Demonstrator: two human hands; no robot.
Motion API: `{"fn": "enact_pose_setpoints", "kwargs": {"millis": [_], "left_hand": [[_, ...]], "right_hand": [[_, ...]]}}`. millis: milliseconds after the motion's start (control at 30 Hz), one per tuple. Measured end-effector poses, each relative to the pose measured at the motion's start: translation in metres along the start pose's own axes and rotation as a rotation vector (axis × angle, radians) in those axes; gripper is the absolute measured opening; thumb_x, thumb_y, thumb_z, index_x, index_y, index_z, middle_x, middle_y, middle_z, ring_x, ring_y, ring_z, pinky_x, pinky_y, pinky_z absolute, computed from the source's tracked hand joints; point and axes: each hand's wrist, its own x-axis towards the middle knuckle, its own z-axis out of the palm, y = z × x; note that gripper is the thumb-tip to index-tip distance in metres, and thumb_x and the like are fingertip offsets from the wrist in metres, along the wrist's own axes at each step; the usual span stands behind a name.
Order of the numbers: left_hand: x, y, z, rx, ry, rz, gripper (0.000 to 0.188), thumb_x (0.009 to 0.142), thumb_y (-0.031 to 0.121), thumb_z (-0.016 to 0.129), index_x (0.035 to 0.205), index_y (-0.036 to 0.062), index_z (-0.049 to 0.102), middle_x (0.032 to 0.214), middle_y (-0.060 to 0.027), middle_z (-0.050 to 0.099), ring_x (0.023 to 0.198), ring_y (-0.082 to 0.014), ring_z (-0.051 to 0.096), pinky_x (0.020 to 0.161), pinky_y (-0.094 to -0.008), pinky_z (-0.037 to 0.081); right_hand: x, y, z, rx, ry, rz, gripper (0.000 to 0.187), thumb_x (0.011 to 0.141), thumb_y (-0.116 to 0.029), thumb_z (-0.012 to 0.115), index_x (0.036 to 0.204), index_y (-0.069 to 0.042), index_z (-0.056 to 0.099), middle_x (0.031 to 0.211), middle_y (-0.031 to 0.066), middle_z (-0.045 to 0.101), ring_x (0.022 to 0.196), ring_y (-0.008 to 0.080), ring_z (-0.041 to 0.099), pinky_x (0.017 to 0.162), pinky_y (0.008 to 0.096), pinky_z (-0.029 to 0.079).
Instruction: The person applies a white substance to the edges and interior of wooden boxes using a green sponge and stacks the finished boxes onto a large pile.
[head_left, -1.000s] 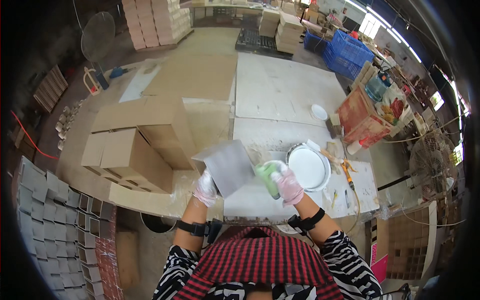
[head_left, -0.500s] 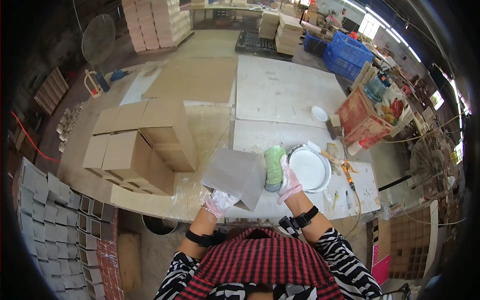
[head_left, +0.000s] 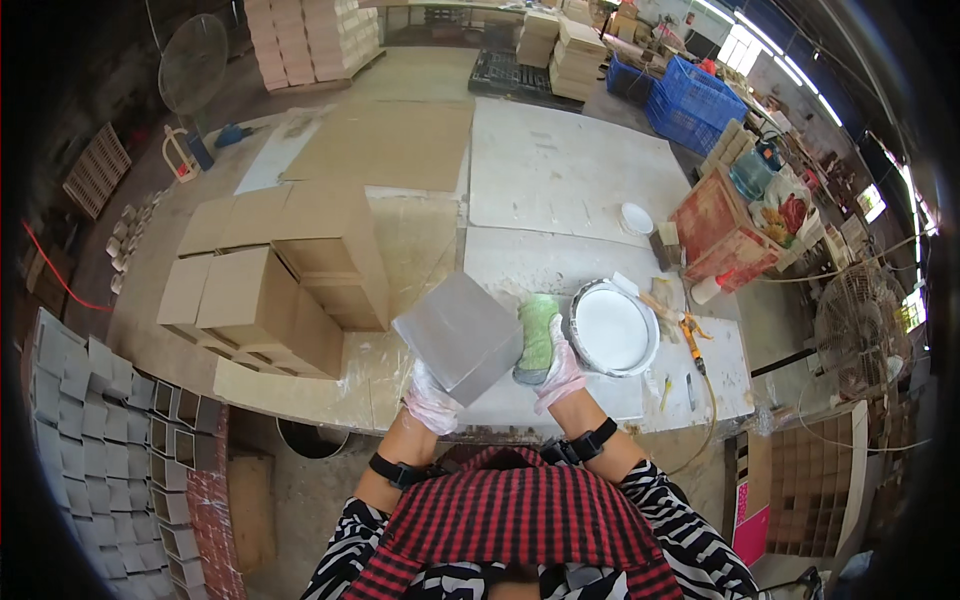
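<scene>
Roughly mid-batch from where I stand. Left hand [head_left: 432, 390] has the grey box [head_left: 457, 335], tilted at frame centre over the near part of the table [head_left: 560, 260]; fingers mostly hidden behind it. Right hand [head_left: 563, 370] is wrapped round a green pad [head_left: 539, 335] just beside the box; can't tell if they touch. Faces I can see are grey all over; the rest are hidden, so can't call it done. Grey boxes [head_left: 90, 430] packed at lower left look like finished ones. Brown boxes [head_left: 235, 290], left of frame, show no grey, so probably left to do. White liquid [head_left: 612, 322] in the open bucket [head_left: 654, 330], right of centre.
</scene>
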Motion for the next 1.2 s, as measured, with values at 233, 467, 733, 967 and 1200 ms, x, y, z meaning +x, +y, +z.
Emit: {"fn": "enact_pose_setpoints", "kwargs": {"millis": [233,467,733,967,1200], "left_hand": [[0.007,0.000,-0.001,0.010,0.065,0.138,0.041,0.094,0.031,0.043,0.127,0.0079,0.042,0.124,-0.0111,0.049,0.114,-0.0268,0.049,0.096,-0.0412,0.042],[0.023,0.016,-0.021,-0.147,-0.205,0.128,0.041,0.095,0.033,0.039,0.128,0.0082,0.041,0.127,-0.0108,0.047,0.116,-0.0280,0.046,0.097,-0.0426,0.041],[0.022,0.024,-0.014,-0.045,0.056,-0.025,0.054,0.091,0.051,0.038,0.126,0.0108,0.045,0.123,-0.0099,0.051,0.110,-0.0273,0.052,0.094,-0.0418,0.043],[0.019,0.024,-0.025,0.131,0.108,-0.065,0.065,0.088,0.060,0.034,0.130,0.0097,0.042,0.127,-0.0111,0.048,0.113,-0.0272,0.050,0.095,-0.0409,0.042],[0.027,0.018,-0.034,0.108,-0.048,-0.215,0.064,0.091,0.056,0.029,0.131,0.0068,0.039,0.128,-0.0131,0.047,0.114,-0.0277,0.048,0.097,-0.0394,0.040]], "right_hand": [[-0.002,0.005,-0.002,-0.154,0.071,0.063,0.050,0.091,-0.051,0.038,0.127,-0.016,0.044,0.102,0.0043,0.059,0.061,0.0174,0.054,0.051,0.0308,0.045],[0.006,-0.012,-0.020,-0.141,-0.080,0.046,0.052,0.093,-0.044,0.039,0.131,-0.010,0.037,0.125,0.0077,0.046,0.086,0.0194,0.058,0.071,0.0315,0.048],[-0.004,-0.026,0.016,-0.251,-0.270,-0.070,0.045,0.094,-0.028,0.044,0.129,-0.001,0.038,0.130,0.0160,0.045,0.117,0.0244,0.047,0.101,0.0325,0.035],[-0.025,-0.054,0.070,-1.305,-0.333,-0.370,0.038,0.085,-0.025,0.058,0.116,-0.005,0.051,0.111,0.0096,0.057,0.101,0.0199,0.055,0.088,0.0328,0.044],[-0.036,-0.035,0.095,-1.965,-1.013,-0.645,0.034,0.075,-0.028,0.064,0.107,-0.017,0.060,0.088,0.0084,0.056,0.083,0.0276,0.054,0.078,0.0374,0.044]]}}
